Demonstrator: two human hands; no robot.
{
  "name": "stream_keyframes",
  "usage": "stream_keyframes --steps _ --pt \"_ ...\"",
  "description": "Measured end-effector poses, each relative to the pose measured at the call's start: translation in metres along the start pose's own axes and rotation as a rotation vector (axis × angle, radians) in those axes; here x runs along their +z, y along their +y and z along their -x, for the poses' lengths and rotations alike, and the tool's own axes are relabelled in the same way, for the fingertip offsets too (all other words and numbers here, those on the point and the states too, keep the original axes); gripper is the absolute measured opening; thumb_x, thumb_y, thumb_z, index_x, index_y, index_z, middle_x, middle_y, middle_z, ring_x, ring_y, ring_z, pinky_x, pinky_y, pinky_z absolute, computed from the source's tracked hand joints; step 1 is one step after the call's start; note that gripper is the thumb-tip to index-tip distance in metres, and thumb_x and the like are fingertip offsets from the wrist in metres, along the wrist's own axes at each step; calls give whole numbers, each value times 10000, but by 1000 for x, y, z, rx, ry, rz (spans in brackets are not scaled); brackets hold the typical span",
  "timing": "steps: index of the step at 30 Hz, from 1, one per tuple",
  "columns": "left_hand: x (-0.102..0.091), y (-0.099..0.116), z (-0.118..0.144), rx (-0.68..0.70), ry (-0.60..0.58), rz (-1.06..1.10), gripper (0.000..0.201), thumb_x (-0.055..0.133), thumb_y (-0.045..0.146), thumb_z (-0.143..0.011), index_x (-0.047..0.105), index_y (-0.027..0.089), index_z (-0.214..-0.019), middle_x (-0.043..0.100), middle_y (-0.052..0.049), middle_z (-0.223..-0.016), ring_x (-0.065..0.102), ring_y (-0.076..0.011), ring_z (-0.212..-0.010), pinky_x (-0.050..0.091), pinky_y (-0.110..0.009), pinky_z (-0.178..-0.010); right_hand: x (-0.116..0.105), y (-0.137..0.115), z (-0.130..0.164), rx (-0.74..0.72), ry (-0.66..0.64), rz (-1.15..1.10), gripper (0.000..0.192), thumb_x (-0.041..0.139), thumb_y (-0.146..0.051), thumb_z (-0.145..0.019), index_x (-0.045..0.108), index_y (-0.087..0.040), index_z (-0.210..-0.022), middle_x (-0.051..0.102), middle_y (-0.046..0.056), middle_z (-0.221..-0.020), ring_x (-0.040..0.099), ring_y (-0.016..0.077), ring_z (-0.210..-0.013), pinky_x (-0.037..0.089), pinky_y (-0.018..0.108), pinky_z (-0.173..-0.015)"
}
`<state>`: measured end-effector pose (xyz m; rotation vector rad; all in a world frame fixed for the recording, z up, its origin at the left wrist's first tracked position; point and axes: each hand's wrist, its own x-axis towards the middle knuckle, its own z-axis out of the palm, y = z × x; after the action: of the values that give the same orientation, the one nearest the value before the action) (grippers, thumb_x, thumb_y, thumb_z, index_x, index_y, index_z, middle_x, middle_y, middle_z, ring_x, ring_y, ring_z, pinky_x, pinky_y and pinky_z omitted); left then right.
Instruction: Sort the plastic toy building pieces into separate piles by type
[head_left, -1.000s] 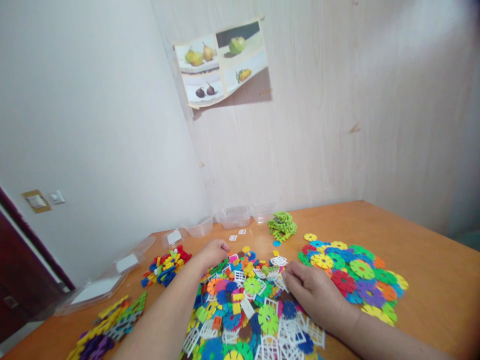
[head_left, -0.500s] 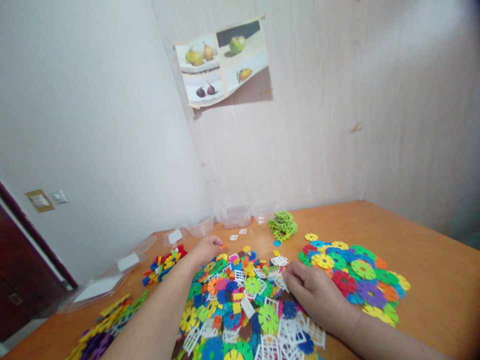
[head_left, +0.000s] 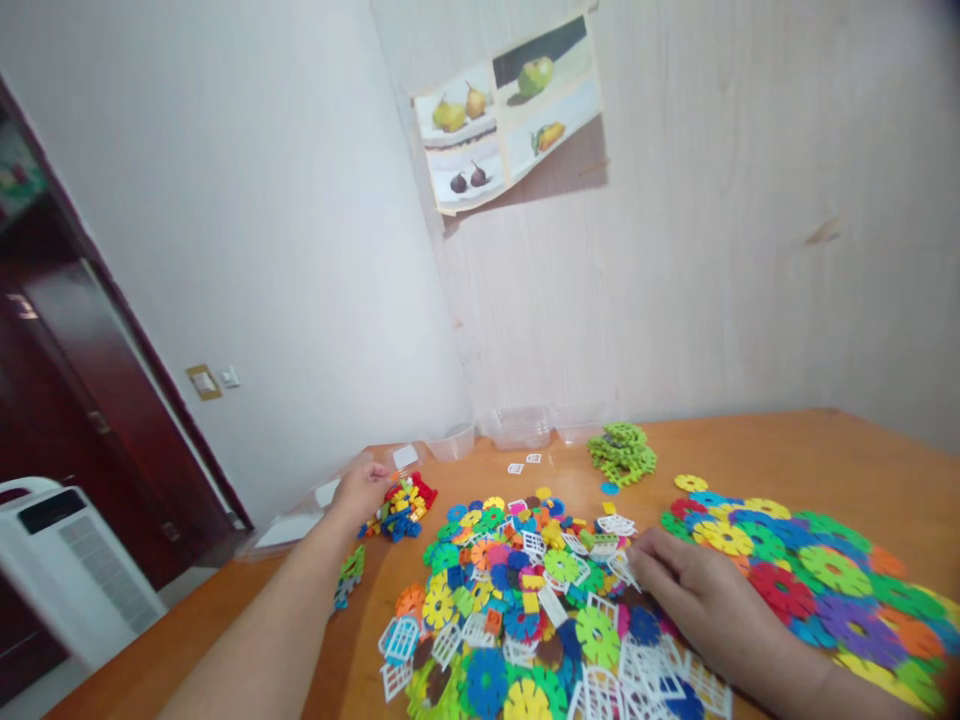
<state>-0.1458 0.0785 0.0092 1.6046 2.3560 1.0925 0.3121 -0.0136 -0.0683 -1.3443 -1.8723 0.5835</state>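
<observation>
The left hand (head_left: 362,490) reaches the small bricks (head_left: 400,503) at the counter (head_left: 787,450) edge, grip unclear, while the right hand (head_left: 705,600), fingers loosely spread, rests on the mixed pile (head_left: 517,600), where a careless sweep could scatter pieces.

head view: sits on your head, looks forward and down | close over the table (head_left: 787,450) in the lower frame | upper frame faces the wall corner | only this one view, nothing shared
</observation>
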Motion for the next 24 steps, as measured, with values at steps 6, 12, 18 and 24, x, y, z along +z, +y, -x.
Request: stream_keyframes --steps 6,12,18,24 --pt "8 -20 6 -1 3 -45 95 624 224 -770 628 175 -851 672 -9 -717 612 -156 -649 402 -217 -563 1 1 0 4 -24 -4 351 398 -493 -922 541 -234 -734 607 13 -667 549 181 -638 390 271 -575" --pt "15 -24 3 63 -36 -79 87 615 184 -762 652 186 -841 677 5 -715 611 -138 -665 374 -197 -555 2 1 2 11 -48 31 380 346 -499 -955 526 -229 -756 573 5 -692 532 175 -662 383 273 -594" --pt "16 -25 1 80 -38 -83 76 608 208 -777 652 186 -835 682 4 -717 609 -132 -658 375 -190 -552 1 1 1 10 -29 21 366 381 -492 -935 554 -226 -752 593 6 -673 535 175 -643 383 269 -588" --pt "14 -10 6 77 -58 -53 57 619 228 -767 639 191 -804 674 -19 -756 601 -158 -720 387 -214 -593 0 -1 1 2 -24 18 362 391 -485 -927 549 -226 -729 600 6 -664 536 172 -634 388 265 -587"
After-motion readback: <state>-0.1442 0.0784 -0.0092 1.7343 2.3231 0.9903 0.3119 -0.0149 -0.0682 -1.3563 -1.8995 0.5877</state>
